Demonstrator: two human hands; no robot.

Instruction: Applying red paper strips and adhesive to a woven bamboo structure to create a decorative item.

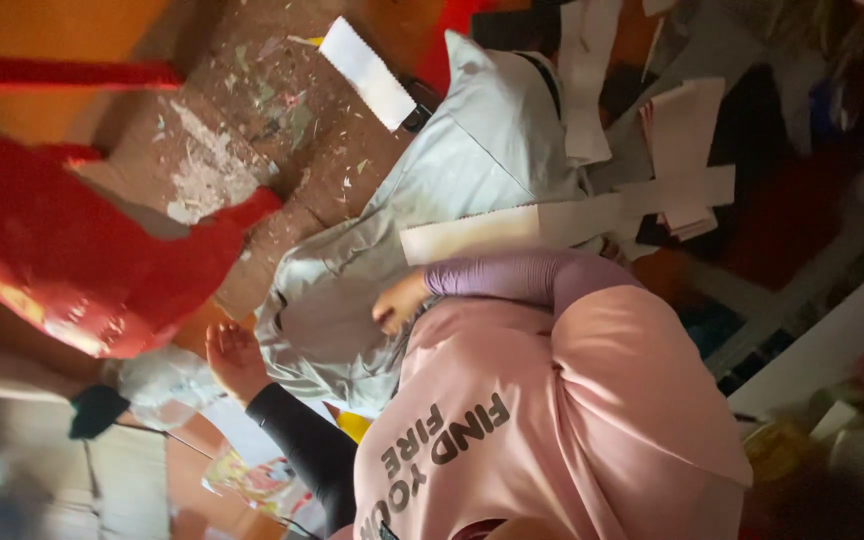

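Note:
A pale grey-blue garment (472,160) lies spread over a brown, scrap-littered surface (252,110). My left hand (235,360), in a black sleeve, rests flat with fingers apart at the garment's near edge, beside a crumpled white plastic bag (167,385). It grips nothing. A person in a pink top (572,400) with lilac sleeves leans in close in front of me. Their hand (399,302) presses on the garment's middle. A long white paper strip (552,222) lies across the cloth just above that arm. My right hand is out of sight.
A red plastic object (72,250) sits at the left. Another white strip (367,72) lies at the garment's far end. Paper pieces (682,150) and dark and red cloth are piled at the upper right. A printed sheet (252,480) lies at the bottom.

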